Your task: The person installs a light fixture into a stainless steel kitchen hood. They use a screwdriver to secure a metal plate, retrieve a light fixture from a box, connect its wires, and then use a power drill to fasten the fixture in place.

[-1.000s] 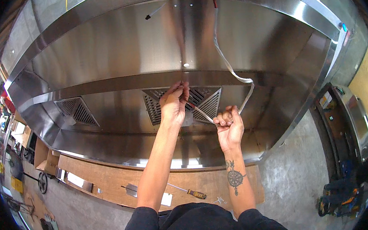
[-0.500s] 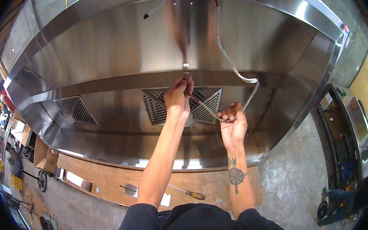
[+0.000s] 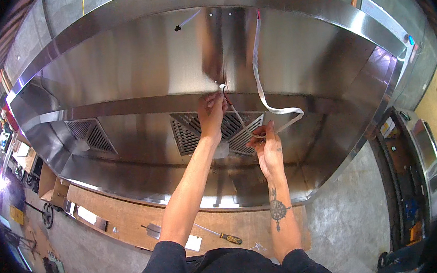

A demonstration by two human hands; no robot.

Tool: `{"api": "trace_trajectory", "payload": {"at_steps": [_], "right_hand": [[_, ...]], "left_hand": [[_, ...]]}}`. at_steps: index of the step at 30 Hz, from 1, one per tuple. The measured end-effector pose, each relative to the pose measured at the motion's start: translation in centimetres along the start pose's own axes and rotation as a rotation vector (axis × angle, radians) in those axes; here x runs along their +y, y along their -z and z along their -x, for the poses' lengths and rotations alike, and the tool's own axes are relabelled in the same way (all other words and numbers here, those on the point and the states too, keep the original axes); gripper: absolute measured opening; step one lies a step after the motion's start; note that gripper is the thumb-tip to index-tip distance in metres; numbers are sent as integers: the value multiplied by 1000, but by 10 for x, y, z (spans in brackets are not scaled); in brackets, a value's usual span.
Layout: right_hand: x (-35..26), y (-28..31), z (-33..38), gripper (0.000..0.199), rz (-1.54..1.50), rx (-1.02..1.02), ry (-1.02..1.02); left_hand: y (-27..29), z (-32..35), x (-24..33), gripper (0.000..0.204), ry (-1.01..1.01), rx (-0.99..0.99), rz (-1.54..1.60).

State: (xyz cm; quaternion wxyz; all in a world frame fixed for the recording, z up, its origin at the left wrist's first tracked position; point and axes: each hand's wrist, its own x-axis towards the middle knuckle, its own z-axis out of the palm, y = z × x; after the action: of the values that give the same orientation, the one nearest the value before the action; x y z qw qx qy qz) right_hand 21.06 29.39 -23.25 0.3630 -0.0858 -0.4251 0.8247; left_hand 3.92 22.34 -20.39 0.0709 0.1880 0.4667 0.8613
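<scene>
A stainless steel hood (image 3: 135,61) spreads across the view in front of me. From its upper panel hangs a white-sleeved cable (image 3: 258,77), which bends into a loop and runs down to my right hand. Closed fingers of my right hand (image 3: 269,150) hold the cable's lower stretch in front of a slotted vent. My left hand (image 3: 212,117) is raised, fingers pinched by the cable's thin dark and red wires, just below a small hole (image 3: 222,86) in the panel. Those wires reach up to the hole; whether their tip is inside is unclear.
A short lead with a black connector (image 3: 178,28) hangs at the upper left. Slotted vents (image 3: 91,135) sit in the hood. Below, a wooden board (image 3: 128,223) carries a screwdriver (image 3: 230,238), a metal scraper-like blade and small loose pieces. A cart-like metal unit (image 3: 428,156) stands right.
My right hand has shifted left, closer to my left hand, with the cable. The dark and red wires now show between my left fingers and the hole. The view has tilted slightly.
</scene>
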Motion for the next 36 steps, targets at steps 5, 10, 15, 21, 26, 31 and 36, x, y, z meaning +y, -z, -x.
{"api": "trace_trajectory", "payload": {"at_steps": [5, 10, 15, 21, 26, 31, 36], "right_hand": [[9, 9, -7, 43, 10, -2, -10], [13, 3, -7, 45, 40, 31, -37], [12, -2, -12, 46, 24, -6, -52], [3, -6, -11, 47, 9, -9, -42], [6, -3, -14, 47, -17, -1, -36], [8, 0, -18, 46, -4, -15, -38], [15, 10, -20, 42, -46, -3, -39]], "left_hand": [[-5, 12, 4, 23, -46, -1, -14], [-2, 15, 8, 24, -20, -39, -139], [-3, 7, 6, 24, -21, 19, 92], [-11, 10, 12, 23, -39, 14, 159], [-11, 10, 12, 22, -28, 14, 151], [-8, 6, 5, 21, -87, 28, 140], [-3, 1, -16, 23, -143, -28, 31]]}}
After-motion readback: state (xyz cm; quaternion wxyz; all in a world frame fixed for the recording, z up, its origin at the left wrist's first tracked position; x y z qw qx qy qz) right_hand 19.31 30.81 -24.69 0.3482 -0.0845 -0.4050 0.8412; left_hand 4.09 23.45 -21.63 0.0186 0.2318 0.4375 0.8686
